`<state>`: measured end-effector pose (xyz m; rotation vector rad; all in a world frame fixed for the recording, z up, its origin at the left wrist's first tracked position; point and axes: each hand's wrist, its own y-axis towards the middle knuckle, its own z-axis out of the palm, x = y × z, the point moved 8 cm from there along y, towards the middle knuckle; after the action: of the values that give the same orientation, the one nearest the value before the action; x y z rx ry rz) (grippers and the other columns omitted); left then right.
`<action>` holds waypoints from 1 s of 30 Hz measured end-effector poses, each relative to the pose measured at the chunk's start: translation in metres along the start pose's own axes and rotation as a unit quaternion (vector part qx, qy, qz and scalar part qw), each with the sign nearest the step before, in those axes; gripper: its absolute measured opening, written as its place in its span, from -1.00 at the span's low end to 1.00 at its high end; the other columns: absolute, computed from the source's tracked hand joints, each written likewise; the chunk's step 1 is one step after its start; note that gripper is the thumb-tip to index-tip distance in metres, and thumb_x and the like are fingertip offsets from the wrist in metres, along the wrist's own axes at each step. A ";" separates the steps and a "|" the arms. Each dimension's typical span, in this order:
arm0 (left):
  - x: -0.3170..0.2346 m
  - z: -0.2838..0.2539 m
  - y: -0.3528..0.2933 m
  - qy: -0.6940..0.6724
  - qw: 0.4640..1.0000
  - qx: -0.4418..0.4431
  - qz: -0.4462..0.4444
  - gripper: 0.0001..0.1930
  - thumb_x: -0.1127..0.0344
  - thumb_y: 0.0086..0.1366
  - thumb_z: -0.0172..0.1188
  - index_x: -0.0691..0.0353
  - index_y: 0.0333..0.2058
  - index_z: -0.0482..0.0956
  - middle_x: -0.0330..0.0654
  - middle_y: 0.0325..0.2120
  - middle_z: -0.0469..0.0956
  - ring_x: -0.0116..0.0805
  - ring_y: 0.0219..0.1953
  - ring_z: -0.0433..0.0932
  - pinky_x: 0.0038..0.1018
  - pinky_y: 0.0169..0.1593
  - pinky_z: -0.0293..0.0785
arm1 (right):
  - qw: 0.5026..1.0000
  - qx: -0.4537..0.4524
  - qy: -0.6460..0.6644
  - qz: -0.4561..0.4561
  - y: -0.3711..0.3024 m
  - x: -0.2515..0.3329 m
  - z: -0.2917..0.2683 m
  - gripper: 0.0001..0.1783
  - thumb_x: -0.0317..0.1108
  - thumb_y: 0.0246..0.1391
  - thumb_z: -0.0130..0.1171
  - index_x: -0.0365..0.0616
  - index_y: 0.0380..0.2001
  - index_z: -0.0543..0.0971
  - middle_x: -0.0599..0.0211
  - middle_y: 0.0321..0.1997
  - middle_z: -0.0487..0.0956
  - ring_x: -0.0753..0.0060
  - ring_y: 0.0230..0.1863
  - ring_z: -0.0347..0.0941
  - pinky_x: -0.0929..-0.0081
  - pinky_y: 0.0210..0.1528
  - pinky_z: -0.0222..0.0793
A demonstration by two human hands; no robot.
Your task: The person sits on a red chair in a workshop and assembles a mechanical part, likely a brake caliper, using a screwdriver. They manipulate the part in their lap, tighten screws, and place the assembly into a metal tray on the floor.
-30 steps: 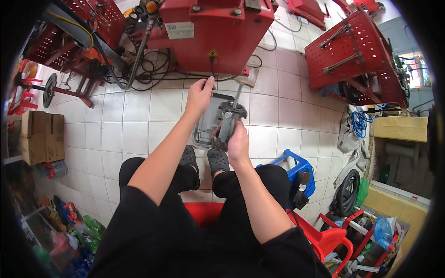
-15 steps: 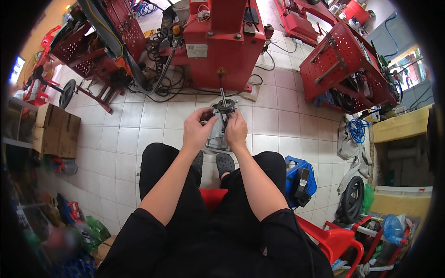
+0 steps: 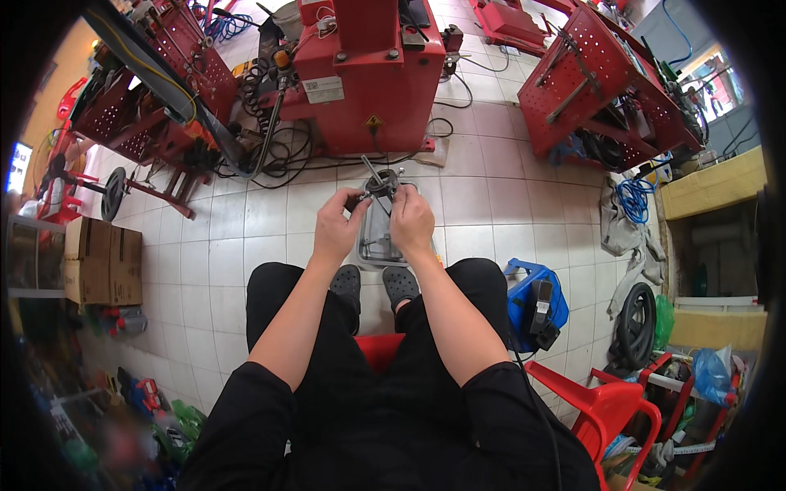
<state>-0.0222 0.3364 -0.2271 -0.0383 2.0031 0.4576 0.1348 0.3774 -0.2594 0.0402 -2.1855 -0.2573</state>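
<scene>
Out in front of my knees, both hands hold a dark round metal part (image 3: 381, 185) with a pale rod sticking up and to the left from it. My left hand (image 3: 334, 225) pinches at the part's left edge, thumb against fingertips. Closed round the right side is my right hand (image 3: 412, 219), its fingers covering some of the part. Just what kind of part it is cannot be made out. Below the hands, a grey tray (image 3: 378, 260) lies on the floor near my shoes, with small metal pieces in it.
A red machine (image 3: 368, 106) stands ahead, with black cables (image 3: 286, 155) along its base. Red perforated carts stand at the left and right (image 3: 565, 90). Cardboard boxes (image 3: 102, 262) are at the left; a blue case (image 3: 534, 303) and a red chair (image 3: 598, 401) at the right.
The rod and round part have tilted to the left. Both hands have shifted slightly left, and the tray shows more between them. The whole view has moved a little.
</scene>
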 end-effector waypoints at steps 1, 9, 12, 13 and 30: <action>0.002 0.002 0.000 0.015 1.000 0.010 -0.005 -0.84 0.38 0.20 0.16 0.35 -0.29 0.49 -0.11 -0.52 0.55 -0.39 -0.46 0.50 -0.50 -0.33 0.40 | 1.000 0.005 -0.002 -0.003 0.000 0.001 0.001 -0.69 -0.16 0.20 -0.13 -0.16 -0.44 0.46 0.03 -0.49 0.50 -0.10 -0.32 0.42 0.03 -0.31 0.27; -0.014 0.005 0.002 0.128 0.989 0.024 0.077 -0.81 0.30 0.33 -0.07 0.33 -0.31 0.41 0.03 -0.51 0.44 0.01 -0.43 0.44 -0.28 -0.32 0.37 | 1.000 0.024 0.009 0.001 0.001 0.000 0.005 -0.70 -0.18 0.21 -0.14 -0.16 -0.43 0.46 0.05 -0.47 0.51 -0.10 -0.32 0.41 0.03 -0.31 0.26; -0.007 0.007 -0.002 0.097 0.994 0.019 0.042 -0.77 0.28 0.37 -0.13 0.33 -0.34 0.38 0.04 -0.55 0.41 0.03 -0.47 0.41 -0.27 -0.35 0.34 | 1.000 0.015 0.025 -0.007 -0.003 0.002 0.007 -0.71 -0.20 0.21 -0.14 -0.16 -0.40 0.45 0.06 -0.46 0.50 -0.08 -0.32 0.40 0.06 -0.31 0.25; -0.005 0.008 -0.002 0.073 0.997 0.021 0.029 -0.76 0.27 0.38 -0.14 0.33 -0.34 0.37 0.04 -0.57 0.39 0.01 -0.49 0.40 -0.29 -0.36 0.33 | 0.999 0.006 0.029 -0.019 -0.003 0.005 0.005 -0.72 -0.21 0.21 -0.14 -0.16 -0.40 0.45 0.07 -0.47 0.50 -0.07 -0.32 0.40 0.07 -0.31 0.25; -0.003 0.011 -0.004 -0.061 0.997 0.017 -0.045 -0.70 0.23 0.41 -0.20 0.35 -0.36 0.37 -0.07 -0.61 0.36 -0.18 -0.53 0.34 -0.39 -0.41 0.27 | 0.981 -0.089 0.033 -0.169 -0.006 0.030 -0.020 -0.78 -0.37 0.16 -0.14 -0.30 -0.25 0.42 -0.03 -0.33 0.44 -0.12 -0.25 0.34 0.14 -0.21 0.27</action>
<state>-0.0103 0.3361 -0.2307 -0.0769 1.8806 0.3606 0.1329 0.3641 -0.2253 0.3169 -2.0741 -0.6338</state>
